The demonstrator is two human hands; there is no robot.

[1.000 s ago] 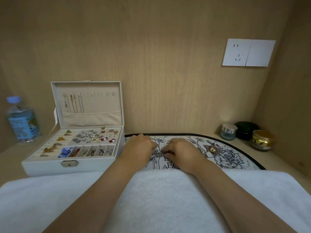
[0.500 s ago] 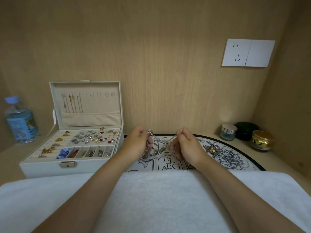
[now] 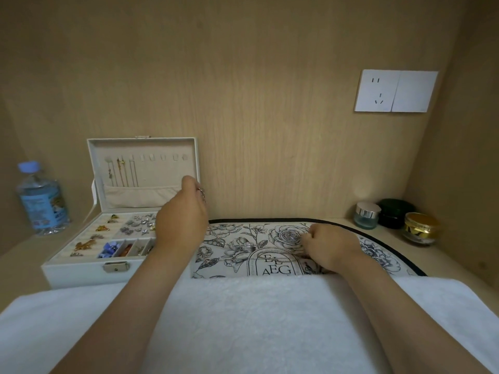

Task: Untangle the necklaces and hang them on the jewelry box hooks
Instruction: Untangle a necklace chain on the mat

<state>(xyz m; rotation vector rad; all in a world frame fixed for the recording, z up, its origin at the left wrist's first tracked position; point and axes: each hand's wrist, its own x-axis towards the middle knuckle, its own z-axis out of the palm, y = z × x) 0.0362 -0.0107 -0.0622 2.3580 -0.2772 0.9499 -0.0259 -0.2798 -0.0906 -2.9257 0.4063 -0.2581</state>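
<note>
**Clerk:** Entry one, the left hand [image 3: 183, 220]?

**Checker:** It was raised before the open lid of the jewelry box [image 3: 81, 268], with curled fingers pinching a fine necklace [image 3: 202, 194]. A thin run of chain seemed to trail down toward the floral mat [image 3: 270, 233], but it was too fine to follow fully.

**Clerk:** Entry two, the right hand [image 3: 332, 248]?

**Checker:** It was low on the mat with its fingers curled in. A beaded chain [image 3: 272, 256] lay on the mat and ran toward it. Whether the hand pinched the chain or was merely beside it could not be told.

**Clerk:** The hooks [image 3: 163, 157]?

**Checker:** One row ran across the lid lining. Three hung chains [image 3: 121, 174] occupied the leftmost hooks, and those to the right stood bare.

**Clerk:** Step in hand?

**Checker:** By my judgement, a freed necklace was being carried up for hanging. The task was partly done, with at least one chain left on the mat.

**Clerk:** What did the next move call for?

**Checker:** Probably opening the loop and setting it over the nearest bare hook. That needed fine aim, with the trailing end kept off the hung chains and the earrings [image 3: 140, 225] in the tray.

**Clerk:** Sundries?

**Checker:** On the surface [image 3: 19, 265] there was a water bottle [image 3: 40, 201] left of the box and three jars [image 3: 394, 213] in the right corner. A white towel [image 3: 243, 319] lay along the near edge.
</note>
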